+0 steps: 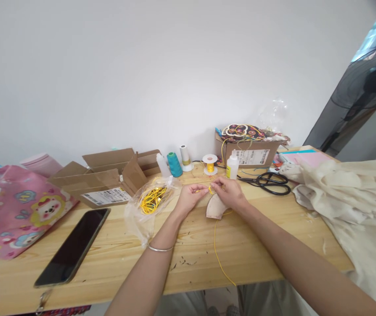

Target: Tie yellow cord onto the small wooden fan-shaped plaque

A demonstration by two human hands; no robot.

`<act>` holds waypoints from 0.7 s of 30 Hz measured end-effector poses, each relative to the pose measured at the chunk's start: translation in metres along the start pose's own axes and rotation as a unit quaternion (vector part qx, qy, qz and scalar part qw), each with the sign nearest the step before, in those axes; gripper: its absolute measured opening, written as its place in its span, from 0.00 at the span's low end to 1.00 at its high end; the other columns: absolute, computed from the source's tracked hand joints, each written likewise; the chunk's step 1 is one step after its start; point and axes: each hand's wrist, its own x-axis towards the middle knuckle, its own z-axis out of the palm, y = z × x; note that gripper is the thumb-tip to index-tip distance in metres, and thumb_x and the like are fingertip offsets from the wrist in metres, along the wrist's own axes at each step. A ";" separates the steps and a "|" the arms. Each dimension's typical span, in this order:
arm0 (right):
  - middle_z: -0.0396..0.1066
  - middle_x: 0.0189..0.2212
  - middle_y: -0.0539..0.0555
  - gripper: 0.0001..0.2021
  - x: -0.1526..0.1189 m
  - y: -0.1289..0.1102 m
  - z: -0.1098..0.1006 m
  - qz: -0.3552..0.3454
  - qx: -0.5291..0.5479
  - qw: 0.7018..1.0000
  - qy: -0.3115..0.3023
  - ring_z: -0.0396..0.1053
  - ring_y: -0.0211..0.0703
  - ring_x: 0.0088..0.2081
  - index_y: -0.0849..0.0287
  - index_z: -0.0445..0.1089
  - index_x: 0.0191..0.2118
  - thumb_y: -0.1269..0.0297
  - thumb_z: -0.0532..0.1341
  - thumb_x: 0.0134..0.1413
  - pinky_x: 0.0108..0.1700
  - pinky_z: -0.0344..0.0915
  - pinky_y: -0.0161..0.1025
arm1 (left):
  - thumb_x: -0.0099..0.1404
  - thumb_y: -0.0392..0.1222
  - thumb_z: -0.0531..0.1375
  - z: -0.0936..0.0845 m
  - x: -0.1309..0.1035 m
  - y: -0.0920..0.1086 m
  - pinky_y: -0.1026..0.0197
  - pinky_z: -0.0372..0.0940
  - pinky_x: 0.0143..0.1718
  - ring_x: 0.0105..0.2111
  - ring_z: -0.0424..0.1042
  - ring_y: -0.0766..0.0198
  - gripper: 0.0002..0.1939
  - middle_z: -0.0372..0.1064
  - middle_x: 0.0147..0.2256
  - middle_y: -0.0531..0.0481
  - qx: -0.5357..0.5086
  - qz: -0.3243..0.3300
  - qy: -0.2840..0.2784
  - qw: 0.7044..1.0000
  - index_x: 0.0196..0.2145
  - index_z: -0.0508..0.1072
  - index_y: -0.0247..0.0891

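Observation:
Near the middle of the wooden table, my right hand (228,192) pinches a small beige fabric piece (215,208) with a dark stitched edge. My left hand (192,196) is closed just to the left, its fingertips pinching yellow cord by the top of the piece. A length of yellow cord (217,254) hangs from below the piece and runs over the table's front edge. The exact knot or loop between my fingertips is too small to make out.
Behind my hands stand a yellow-thread spool (210,167), a glue bottle (232,166) and a teal cone (174,164). Black scissors (270,182) and cream cloth (349,193) lie right; bagged yellow cord (153,199), open box (102,180) and phone (74,245) left.

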 end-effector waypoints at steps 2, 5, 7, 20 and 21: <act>0.67 0.22 0.49 0.09 0.000 -0.002 -0.004 -0.005 -0.001 1.000 -0.013 0.61 0.34 0.24 0.58 0.66 0.26 0.61 0.52 0.45 0.26 0.52 0.31 | 0.43 0.43 0.60 -0.001 0.000 0.000 0.66 0.58 0.30 0.25 0.64 0.69 0.11 0.69 0.25 0.50 0.013 0.004 0.006 1.000 0.25 0.72 0.33; 0.63 0.17 0.48 0.11 0.001 -0.007 -0.009 0.029 0.036 0.998 -0.044 0.57 0.32 0.21 0.60 0.66 0.22 0.58 0.54 0.42 0.23 0.49 0.31 | 0.43 0.44 0.60 -0.002 0.001 -0.001 0.67 0.57 0.28 0.24 0.63 0.69 0.11 0.69 0.23 0.51 0.036 0.007 0.011 0.999 0.24 0.72 0.33; 0.59 0.14 0.47 0.13 0.002 -0.010 -0.012 0.096 0.127 0.984 -0.079 0.53 0.30 0.18 0.62 0.64 0.19 0.56 0.55 0.40 0.20 0.47 0.31 | 0.43 0.44 0.60 -0.002 0.001 -0.002 0.68 0.55 0.25 0.21 0.62 0.70 0.11 0.68 0.21 0.52 0.046 0.006 0.018 0.999 0.24 0.71 0.32; 0.42 0.07 0.39 0.19 0.002 -0.013 -0.029 0.263 0.520 0.778 -0.234 0.36 0.27 0.11 0.63 0.61 0.44 0.63 0.53 0.43 0.13 0.35 0.28 | 0.43 0.41 0.60 0.007 -0.003 0.004 0.68 0.52 0.21 0.19 0.59 0.72 0.09 0.65 0.19 0.53 -0.024 -0.020 0.014 0.999 0.22 0.71 0.32; 0.44 0.06 0.39 0.20 0.002 -0.014 -0.028 0.259 0.503 0.791 -0.233 0.37 0.27 0.11 0.63 0.60 0.46 0.63 0.53 0.43 0.13 0.35 0.28 | 0.43 0.42 0.60 0.007 -0.004 0.005 0.68 0.51 0.21 0.18 0.59 0.73 0.09 0.65 0.18 0.53 -0.031 -0.027 0.009 0.999 0.22 0.71 0.32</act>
